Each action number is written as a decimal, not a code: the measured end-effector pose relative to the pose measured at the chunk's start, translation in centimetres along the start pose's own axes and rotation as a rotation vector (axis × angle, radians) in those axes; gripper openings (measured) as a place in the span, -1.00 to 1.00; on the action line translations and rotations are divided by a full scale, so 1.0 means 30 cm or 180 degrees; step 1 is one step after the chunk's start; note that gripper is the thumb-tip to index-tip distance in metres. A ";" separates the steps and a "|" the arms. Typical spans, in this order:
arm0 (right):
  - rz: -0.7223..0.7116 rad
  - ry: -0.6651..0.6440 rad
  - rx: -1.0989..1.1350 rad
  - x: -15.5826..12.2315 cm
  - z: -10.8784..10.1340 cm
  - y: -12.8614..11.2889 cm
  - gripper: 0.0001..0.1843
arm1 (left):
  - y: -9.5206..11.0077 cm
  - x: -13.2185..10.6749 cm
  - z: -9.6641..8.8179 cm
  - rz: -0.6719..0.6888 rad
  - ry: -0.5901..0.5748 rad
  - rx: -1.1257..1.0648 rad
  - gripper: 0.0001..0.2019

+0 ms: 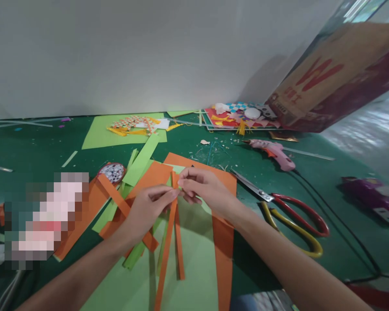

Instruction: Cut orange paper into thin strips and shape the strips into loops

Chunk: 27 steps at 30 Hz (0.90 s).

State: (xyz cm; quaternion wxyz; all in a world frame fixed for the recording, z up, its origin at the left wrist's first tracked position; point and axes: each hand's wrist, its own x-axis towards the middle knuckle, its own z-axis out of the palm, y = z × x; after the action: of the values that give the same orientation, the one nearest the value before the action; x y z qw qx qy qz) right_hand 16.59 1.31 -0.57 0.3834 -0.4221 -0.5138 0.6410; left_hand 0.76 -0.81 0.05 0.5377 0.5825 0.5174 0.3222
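My left hand [149,206] and my right hand [202,186] meet at the middle, both pinching the top ends of orange paper strips [170,233] that hang down over a light green sheet [191,259]. A green strip end seems to sit between the fingertips too. More orange strips [116,198] and green strips [141,160] lie crossed to the left. An orange sheet [223,242] lies under my right wrist.
Red and yellow handled scissors [288,211] lie to the right. A pink glue gun [274,152] with a black cord lies behind them. A woven paper piece [134,124] on green paper, craft scraps [240,114], a cardboard box [330,82] and a purple tool [372,196] surround the green mat.
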 end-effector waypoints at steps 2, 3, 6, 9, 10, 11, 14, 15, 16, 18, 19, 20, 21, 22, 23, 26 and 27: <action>0.0043 0.0012 0.0054 -0.002 0.005 -0.001 -0.86 | 0.001 0.000 0.002 0.0056 -0.0059 0.0116 -0.68; 0.0054 0.0013 0.0056 -0.003 0.007 -0.003 -0.87 | 0.002 0.001 0.003 0.0092 -0.0060 0.0134 -0.67; 0.0051 -0.0040 -0.0078 -0.005 0.009 -0.007 -0.92 | 0.008 0.000 0.007 0.0182 0.0107 -0.0019 -0.65; 0.0135 -0.0196 -0.0350 -0.008 0.013 -0.008 -0.93 | 0.012 0.000 0.008 0.0234 0.0331 -0.0166 -0.74; 0.0167 -0.0241 -0.0439 -0.009 0.016 -0.007 -0.91 | 0.011 0.000 0.007 0.0257 0.0349 -0.0144 -0.76; 0.0203 -0.0261 -0.0508 -0.009 0.019 -0.005 -0.88 | 0.008 0.000 0.006 0.0288 0.0342 -0.0112 -0.78; 0.0301 -0.0219 -0.0410 -0.009 0.034 0.003 -0.83 | -0.002 0.002 0.002 0.0351 0.0308 -0.0080 -0.76; 0.0341 -0.0194 -0.0264 -0.008 0.040 0.006 -0.83 | -0.005 0.002 0.002 0.0349 0.0315 -0.0108 -0.76; 0.0385 -0.0167 -0.0083 -0.008 0.047 0.009 -0.83 | -0.007 0.003 0.002 0.0336 0.0330 -0.0152 -0.76; 0.0454 -0.0094 0.0236 -0.007 0.061 0.014 -0.83 | -0.010 0.004 0.003 0.0282 0.0387 -0.0267 -0.77; 0.0481 -0.0053 0.0337 -0.008 0.068 0.016 -0.82 | -0.010 0.005 0.004 0.0258 0.0426 -0.0340 -0.77; 0.0502 -0.0017 0.0395 -0.008 0.074 0.018 -0.81 | -0.010 0.006 0.004 0.0241 0.0472 -0.0420 -0.76; 0.0519 0.0011 0.0423 -0.009 0.079 0.020 -0.80 | -0.011 0.007 0.004 0.0224 0.0522 -0.0498 -0.75; 0.0533 0.0027 0.0429 -0.009 0.082 0.023 -0.80 | -0.012 0.010 0.002 0.0210 0.0568 -0.0569 -0.75; 0.0544 0.0041 0.0427 -0.010 0.084 0.025 -0.81 | -0.014 0.012 0.000 0.0202 0.0607 -0.0631 -0.74; 0.0561 0.0064 0.0438 -0.011 0.086 0.031 -0.85 | -0.022 0.022 -0.013 0.0190 0.0741 -0.0779 -0.75; 0.0564 0.0059 0.0445 -0.011 0.086 0.032 -0.86 | -0.025 0.025 -0.017 0.0191 0.0792 -0.0826 -0.75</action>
State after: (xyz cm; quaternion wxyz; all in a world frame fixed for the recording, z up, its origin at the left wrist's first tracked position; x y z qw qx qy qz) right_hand 14.25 -0.03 -1.18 0.3585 -0.4440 -0.4249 0.7028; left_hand 0.29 -0.04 -0.71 0.5304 0.4791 0.5164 0.4717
